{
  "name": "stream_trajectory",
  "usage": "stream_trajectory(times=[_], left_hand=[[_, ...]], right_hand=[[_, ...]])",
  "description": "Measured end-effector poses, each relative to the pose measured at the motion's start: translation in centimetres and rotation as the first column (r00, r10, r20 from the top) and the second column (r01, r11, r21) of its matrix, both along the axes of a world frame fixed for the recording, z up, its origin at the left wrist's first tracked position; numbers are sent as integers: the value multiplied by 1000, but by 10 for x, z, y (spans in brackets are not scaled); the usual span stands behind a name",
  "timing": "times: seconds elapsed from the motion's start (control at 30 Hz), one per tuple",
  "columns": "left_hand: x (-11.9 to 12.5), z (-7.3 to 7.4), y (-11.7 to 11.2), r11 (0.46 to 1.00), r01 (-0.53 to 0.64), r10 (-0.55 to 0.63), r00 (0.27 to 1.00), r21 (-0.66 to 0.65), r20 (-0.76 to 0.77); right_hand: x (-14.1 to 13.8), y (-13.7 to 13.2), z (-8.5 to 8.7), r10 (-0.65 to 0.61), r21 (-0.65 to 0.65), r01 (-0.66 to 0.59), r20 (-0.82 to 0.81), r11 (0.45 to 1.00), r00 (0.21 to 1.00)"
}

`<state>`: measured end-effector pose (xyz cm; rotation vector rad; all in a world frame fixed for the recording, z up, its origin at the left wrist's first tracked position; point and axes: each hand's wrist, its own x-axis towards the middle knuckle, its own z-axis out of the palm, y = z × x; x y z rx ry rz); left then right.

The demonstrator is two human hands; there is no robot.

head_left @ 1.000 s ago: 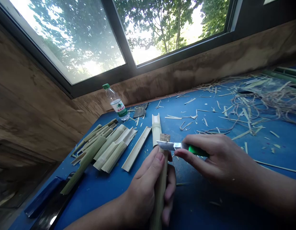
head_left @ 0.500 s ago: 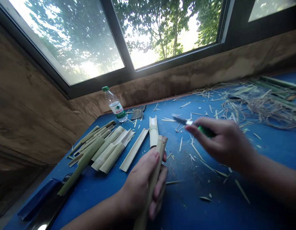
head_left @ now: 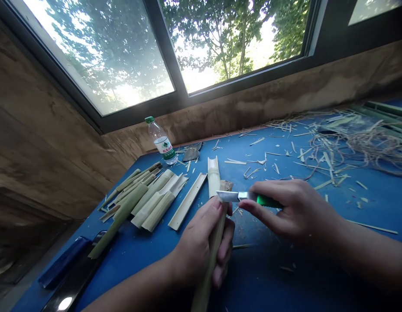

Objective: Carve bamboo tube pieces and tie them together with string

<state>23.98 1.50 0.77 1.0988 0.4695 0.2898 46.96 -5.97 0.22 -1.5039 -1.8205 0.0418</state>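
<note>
Grips a bamboo stick (head_left: pixel 220 219) in the closed left hand (head_left: pixel 199 247), slanted over the tabletop (head_left: pixel 285 277); clamps a knife (head_left: pixel 243 197) in the right hand (head_left: pixel 295 212), blade across the stick's far end. Could skid off and nick the left hand just beside it.

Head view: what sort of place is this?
Probably a bamboo craft workbench under a window: split bamboo pieces lie in a row on the blue table, shavings litter it, and the right hand sets a knife to a bamboo strip in the left hand.
</note>
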Motion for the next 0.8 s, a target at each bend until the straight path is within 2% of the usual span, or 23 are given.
stream_trajectory(times=[0.2, 0.33, 0.43, 0.5, 0.6, 0.63, 0.7, 0.8], left_hand=[[0, 6, -1, 998, -12, 18, 995, 58, -96], [3, 6, 3, 998, -23, 26, 997, 53, -69], [3, 5, 5, 999, -33, 33, 999, 9, -37], [1, 4, 5, 999, -21, 21, 1000, -25, 0], [-1, 3, 6, 1000, -26, 27, 998, -12, 58], [-1, 3, 7, 999, -46, 45, 997, 15, 66], [-2, 4, 8, 991, -102, 96, 993, 88, 75], [-3, 7, 9, 972, -153, 144, 988, 177, 62]], right_hand=[[1, 0, 3, -31, 2, 31, 55, 1000, 998], [2, 1, 5, -146, 39, 143, 91, 989, 985], [10, 4, 7, -168, 52, 162, 140, 985, 976], [23, 5, 10, -240, 58, 234, 139, 971, 961], [42, 6, 15, -393, 52, 392, 11, 919, 919], [45, 5, 16, -377, 35, 378, -51, 925, 925], [41, 2, 19, -255, -11, 256, -155, 967, 954], [21, -6, 21, -23, 14, 25, -138, 1000, 990]])
